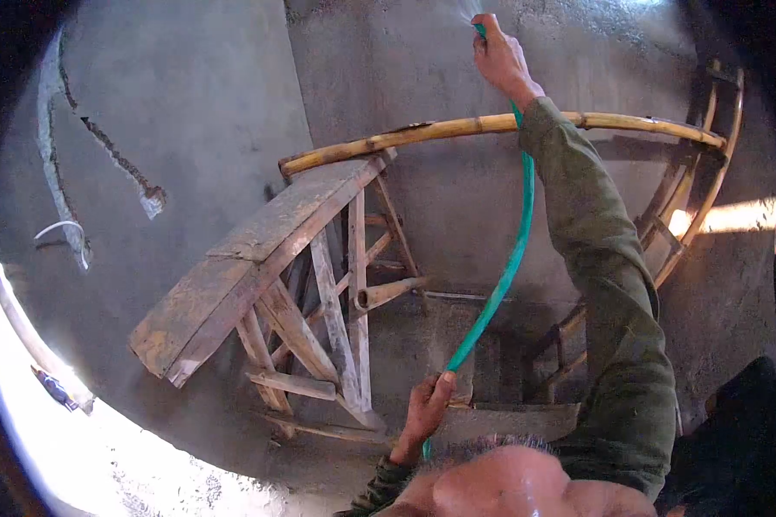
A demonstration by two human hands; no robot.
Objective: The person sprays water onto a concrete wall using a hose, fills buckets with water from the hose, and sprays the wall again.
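A green hose (pixel 507 267) runs in a long curve between my two hands. My right hand (pixel 502 62), at the end of a raised arm in an olive sleeve, is closed around the hose near its tip, and water sprays from it toward the grey wall (pixel 388 60). Lower down, my left hand (pixel 428 405) grips the same hose with fingers wrapped round it. The hose passes close by a bamboo pole (pixel 457 127); whether they touch I cannot tell.
A wooden trestle bench (pixel 259 250) stands to the left, under one end of the pole. A wooden ladder (pixel 711 185) leans at the right. Channels (pixel 116 155) are cut into the left wall. Bright light enters at lower left. Part of a head fills the bottom edge.
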